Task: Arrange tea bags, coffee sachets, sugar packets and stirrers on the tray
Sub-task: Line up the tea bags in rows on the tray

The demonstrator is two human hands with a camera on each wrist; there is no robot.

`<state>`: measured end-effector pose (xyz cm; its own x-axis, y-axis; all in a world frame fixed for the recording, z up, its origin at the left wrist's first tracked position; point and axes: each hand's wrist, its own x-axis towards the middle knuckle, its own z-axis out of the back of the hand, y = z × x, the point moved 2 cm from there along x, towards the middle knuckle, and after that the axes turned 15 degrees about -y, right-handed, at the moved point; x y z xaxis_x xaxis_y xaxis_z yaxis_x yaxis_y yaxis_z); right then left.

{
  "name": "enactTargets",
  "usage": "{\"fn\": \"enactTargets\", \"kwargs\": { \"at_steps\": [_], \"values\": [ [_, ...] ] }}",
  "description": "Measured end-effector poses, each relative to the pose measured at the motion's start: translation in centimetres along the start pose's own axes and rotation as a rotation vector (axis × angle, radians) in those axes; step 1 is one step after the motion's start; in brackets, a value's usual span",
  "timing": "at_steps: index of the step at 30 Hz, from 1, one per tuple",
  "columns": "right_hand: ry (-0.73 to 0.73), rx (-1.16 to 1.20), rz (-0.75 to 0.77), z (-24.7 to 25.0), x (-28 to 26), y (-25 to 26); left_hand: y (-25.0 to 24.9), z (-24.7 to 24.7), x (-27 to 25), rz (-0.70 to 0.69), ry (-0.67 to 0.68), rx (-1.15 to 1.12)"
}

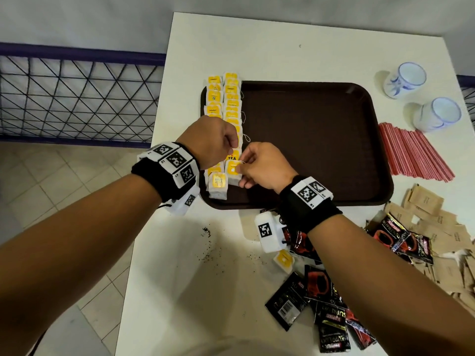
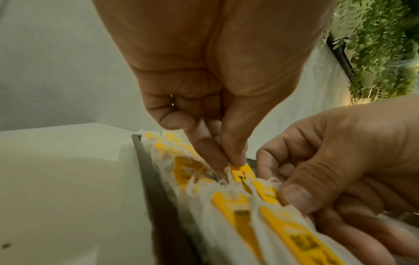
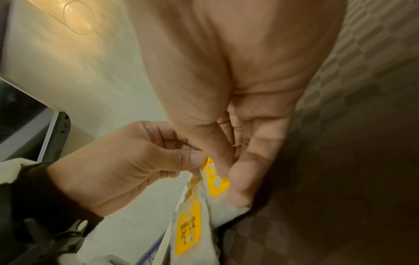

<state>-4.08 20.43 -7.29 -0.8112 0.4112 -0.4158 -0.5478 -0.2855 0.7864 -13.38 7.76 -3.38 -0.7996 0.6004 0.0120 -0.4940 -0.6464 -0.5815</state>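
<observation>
Two columns of white tea bags [image 1: 231,98] with yellow tags lie along the left side of the brown tray [image 1: 308,150]. My left hand [image 1: 232,150] hovers over the near end of the columns, thumb and forefinger pinching the yellow tag [image 2: 241,172] of a tea bag marked TEA [image 1: 231,158]. Right beside it, my right hand [image 1: 241,169] pinches the neighbouring tea bag [image 3: 215,181] at its tag, thumb on top. One more tea bag [image 1: 218,186] lies at the front of the left column.
Red stirrers [image 1: 411,155] lie right of the tray, with two white cups [image 1: 404,79] behind them. Brown sugar packets [image 1: 437,227], black coffee sachets [image 1: 321,304] and a loose tea bag [image 1: 282,260] are heaped at the near right. Tea crumbs [image 1: 208,242] dot the white table.
</observation>
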Motion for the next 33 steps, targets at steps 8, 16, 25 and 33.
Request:
{"fn": "enactTargets", "kwargs": {
  "at_steps": [8, 16, 25, 33],
  "values": [
    [-0.118, -0.019, 0.020, 2.3, -2.0, 0.4, -0.3, 0.3, -1.3, -0.042, -0.136, 0.007],
    [-0.175, -0.083, -0.030, 8.5, -9.5, -4.1, -5.0, -2.6, -10.8, 0.039, 0.041, -0.125],
    [-0.151, -0.135, -0.064, 9.4, -13.3, -7.5, -8.9, -8.6, -15.5, 0.077, 0.361, 0.161],
    [-0.105, -0.131, -0.024, 9.3, -14.5, -8.1, -8.6, -10.0, -16.3, 0.028, 0.291, 0.085]
  ]
}}
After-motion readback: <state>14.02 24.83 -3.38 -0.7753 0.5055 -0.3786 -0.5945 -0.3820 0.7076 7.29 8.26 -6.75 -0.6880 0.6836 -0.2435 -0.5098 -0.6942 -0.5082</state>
